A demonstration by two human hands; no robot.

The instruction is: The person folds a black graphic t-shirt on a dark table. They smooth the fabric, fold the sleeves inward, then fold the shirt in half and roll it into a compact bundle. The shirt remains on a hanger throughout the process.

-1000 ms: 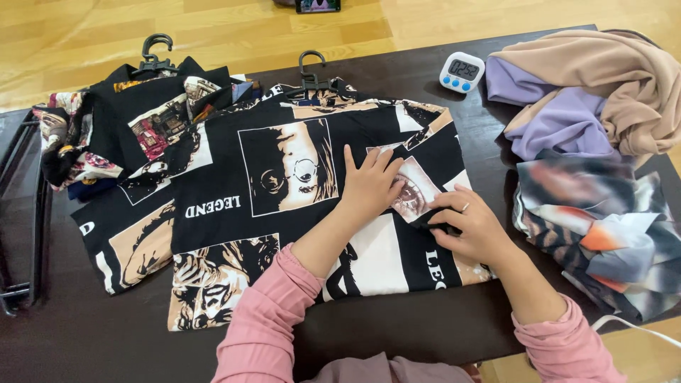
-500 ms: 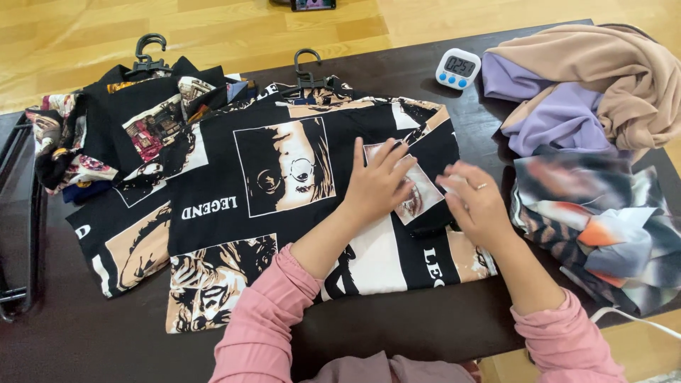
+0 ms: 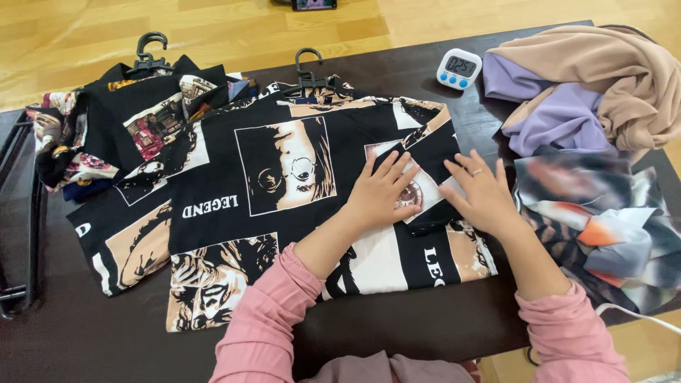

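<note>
Your left hand (image 3: 379, 191) and right hand (image 3: 482, 195) lie flat, fingers spread, side by side on a black printed shirt (image 3: 298, 191) spread across the table (image 3: 106, 333). It looks light, soft and limp; pinch it by a folded edge.

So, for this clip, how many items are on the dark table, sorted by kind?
Black printed shirts on black plastic hangers: 2, one under both flat hands, one further left
Loose garment pile, beige, lilac and a multicolour print: 3
White digital timer with blue buttons: 1
Total: 6
Left hand and right hand both press the nearer shirt.
</note>
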